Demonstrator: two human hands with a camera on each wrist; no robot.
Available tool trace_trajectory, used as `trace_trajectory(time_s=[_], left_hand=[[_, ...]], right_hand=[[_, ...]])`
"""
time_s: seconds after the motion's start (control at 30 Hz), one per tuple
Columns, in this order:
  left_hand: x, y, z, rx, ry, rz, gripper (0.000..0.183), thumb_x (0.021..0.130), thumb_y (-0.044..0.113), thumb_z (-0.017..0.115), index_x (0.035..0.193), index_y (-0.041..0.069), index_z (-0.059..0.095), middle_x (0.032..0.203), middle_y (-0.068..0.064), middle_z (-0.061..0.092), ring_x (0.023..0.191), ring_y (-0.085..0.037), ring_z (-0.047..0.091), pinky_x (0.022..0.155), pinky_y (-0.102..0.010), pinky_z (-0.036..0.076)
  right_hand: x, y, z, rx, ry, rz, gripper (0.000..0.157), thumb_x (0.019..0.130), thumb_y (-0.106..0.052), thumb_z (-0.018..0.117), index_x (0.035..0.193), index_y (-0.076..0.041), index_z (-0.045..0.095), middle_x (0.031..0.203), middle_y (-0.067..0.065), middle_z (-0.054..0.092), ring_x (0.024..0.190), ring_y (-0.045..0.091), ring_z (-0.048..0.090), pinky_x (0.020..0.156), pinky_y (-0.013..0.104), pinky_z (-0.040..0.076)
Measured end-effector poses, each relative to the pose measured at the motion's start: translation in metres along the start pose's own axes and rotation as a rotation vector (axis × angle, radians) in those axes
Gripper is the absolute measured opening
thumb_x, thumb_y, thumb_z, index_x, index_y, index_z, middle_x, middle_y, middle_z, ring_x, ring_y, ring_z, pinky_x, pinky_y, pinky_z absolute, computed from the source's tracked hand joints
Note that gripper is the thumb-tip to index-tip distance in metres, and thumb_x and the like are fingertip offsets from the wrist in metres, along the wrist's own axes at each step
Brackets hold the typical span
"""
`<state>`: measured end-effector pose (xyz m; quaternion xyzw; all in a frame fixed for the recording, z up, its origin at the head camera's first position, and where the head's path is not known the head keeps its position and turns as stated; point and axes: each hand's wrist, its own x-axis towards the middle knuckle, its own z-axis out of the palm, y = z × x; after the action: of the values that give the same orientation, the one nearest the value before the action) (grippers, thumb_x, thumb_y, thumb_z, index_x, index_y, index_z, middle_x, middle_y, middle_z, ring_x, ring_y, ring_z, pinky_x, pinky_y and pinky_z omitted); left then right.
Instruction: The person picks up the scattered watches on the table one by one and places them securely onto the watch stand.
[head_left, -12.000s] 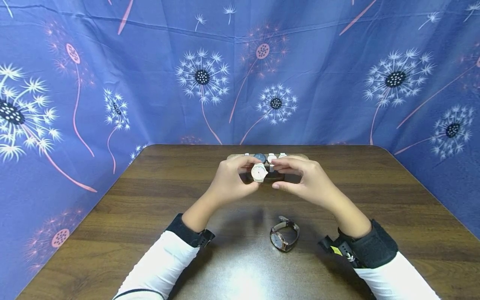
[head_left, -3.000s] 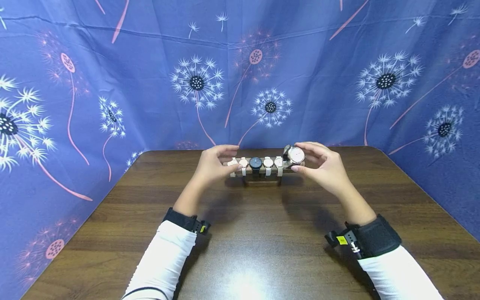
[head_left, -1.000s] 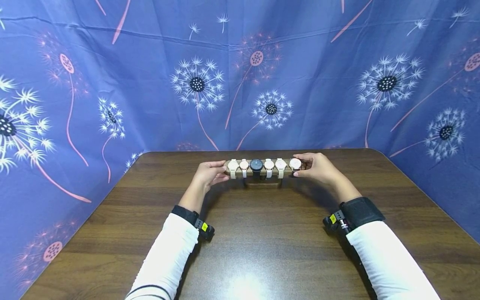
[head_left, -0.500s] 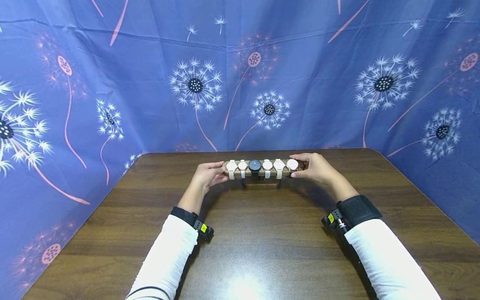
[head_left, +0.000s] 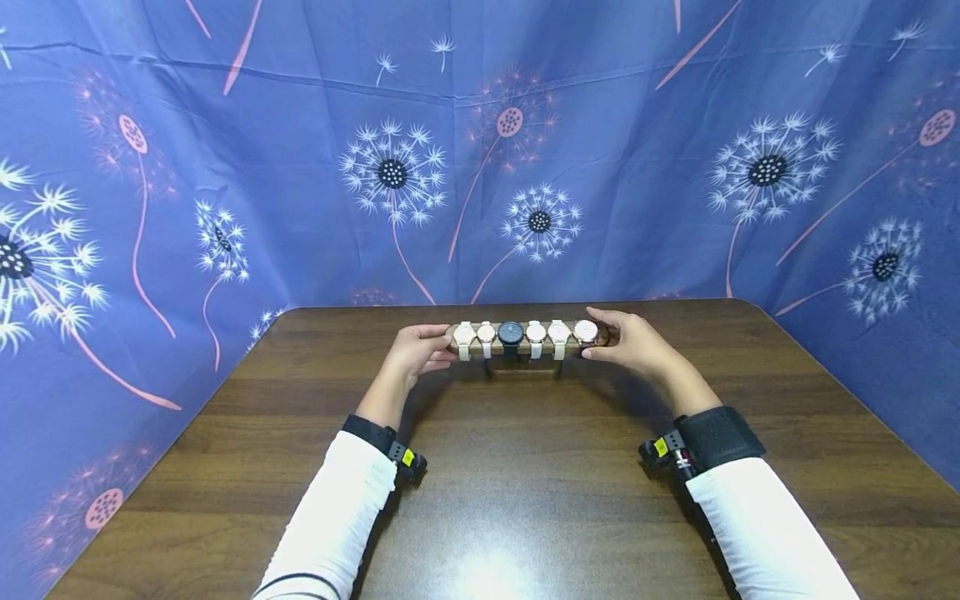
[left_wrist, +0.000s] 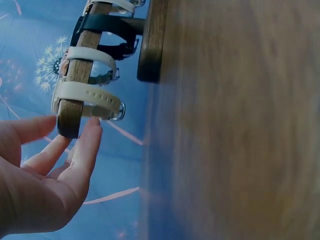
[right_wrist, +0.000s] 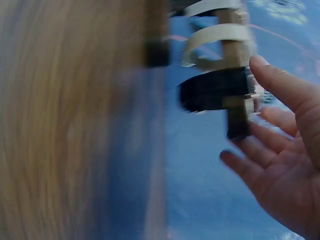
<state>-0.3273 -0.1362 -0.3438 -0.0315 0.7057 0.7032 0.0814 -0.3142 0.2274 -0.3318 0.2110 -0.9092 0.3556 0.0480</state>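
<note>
A wooden watch stand (head_left: 523, 369) stands near the table's far edge, its bar (left_wrist: 79, 71) carrying a row of several watches. Leftmost is a cream-strapped watch (head_left: 464, 334). A black watch (head_left: 511, 333) sits near the middle, and a dark-strapped watch (head_left: 586, 331) with a pale face is at the right end. My left hand (head_left: 416, 350) pinches the bar's left tip, thumb at the front and fingers at the underside. Around the right end, my right hand (head_left: 637, 340) has its thumb and fingers spread beside the dark-strapped watch; the right wrist view is blurred.
The brown wooden table (head_left: 480, 467) stretches toward me, with a bright light reflection at its near side. Behind it hangs a blue cloth (head_left: 637, 233) with dandelion prints. Cameras are strapped at both wrists.
Twelve seconds ago I held a white watch, and the dark-strapped watch lay on the table. Later my right hand carried it to the stand's right end. Just now its fingers have spread slightly.
</note>
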Motion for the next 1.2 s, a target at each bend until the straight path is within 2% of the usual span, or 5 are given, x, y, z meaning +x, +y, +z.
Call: trace_trajectory(time_s=[0.4, 0.57, 0.77, 0.93, 1.2], left_hand=[[-0.033, 0.030, -0.011, 0.804, 0.220, 0.445, 0.034, 0.088, 0.023, 0.073, 0.117, 0.006, 0.070, 0.120, -0.013, 0.067, 0.113, -0.032, 0.060, 0.098, -0.046, 0.046], [-0.061, 0.038, -0.007, 1.032, 0.236, 0.627, 0.077, 0.078, 0.039, 0.081, 0.144, 0.017, 0.048, 0.156, -0.015, 0.027, 0.140, -0.044, 0.022, 0.108, -0.069, 0.021], [-0.084, 0.043, 0.000, 1.213, 0.120, 0.642, 0.123, 0.063, 0.052, 0.088, 0.156, 0.041, 0.008, 0.164, -0.006, -0.001, 0.144, -0.048, 0.000, 0.096, -0.084, 0.002], [-0.092, 0.044, 0.004, 1.336, -0.026, 0.601, 0.119, 0.068, 0.066, 0.078, 0.154, 0.045, -0.002, 0.163, -0.004, -0.010, 0.143, -0.049, -0.006, 0.093, -0.085, -0.002], [-0.098, 0.047, 0.010, 1.393, -0.044, 0.564, 0.108, 0.075, 0.077, 0.062, 0.154, 0.044, -0.004, 0.163, -0.006, -0.009, 0.143, -0.047, -0.004, 0.093, -0.085, -0.003]], right_hand=[[-0.039, -0.042, -0.043, -0.195, -0.006, -0.013, 0.082, 0.091, -0.033, 0.070, 0.151, 0.003, 0.027, 0.151, 0.032, 0.024, 0.138, 0.050, 0.022, 0.109, 0.065, 0.022], [-0.053, -0.069, -0.046, -0.265, 0.015, -0.082, 0.077, 0.098, -0.032, 0.061, 0.153, 0.000, 0.020, 0.152, 0.033, 0.021, 0.140, 0.050, 0.017, 0.110, 0.066, 0.018], [-0.056, -0.097, -0.034, -0.405, 0.020, -0.135, 0.076, 0.100, -0.038, 0.055, 0.156, -0.006, 0.015, 0.153, 0.033, 0.019, 0.137, 0.054, 0.021, 0.105, 0.072, 0.019], [-0.061, -0.107, -0.027, -0.426, -0.046, -0.065, 0.093, 0.091, -0.057, 0.059, 0.158, -0.018, 0.007, 0.160, 0.023, 0.008, 0.144, 0.046, 0.010, 0.102, 0.079, 0.007], [-0.064, -0.109, -0.021, -0.439, -0.058, -0.045, 0.104, 0.083, -0.068, 0.062, 0.158, -0.026, 0.004, 0.162, 0.017, 0.002, 0.146, 0.042, 0.003, 0.097, 0.083, 0.002]])
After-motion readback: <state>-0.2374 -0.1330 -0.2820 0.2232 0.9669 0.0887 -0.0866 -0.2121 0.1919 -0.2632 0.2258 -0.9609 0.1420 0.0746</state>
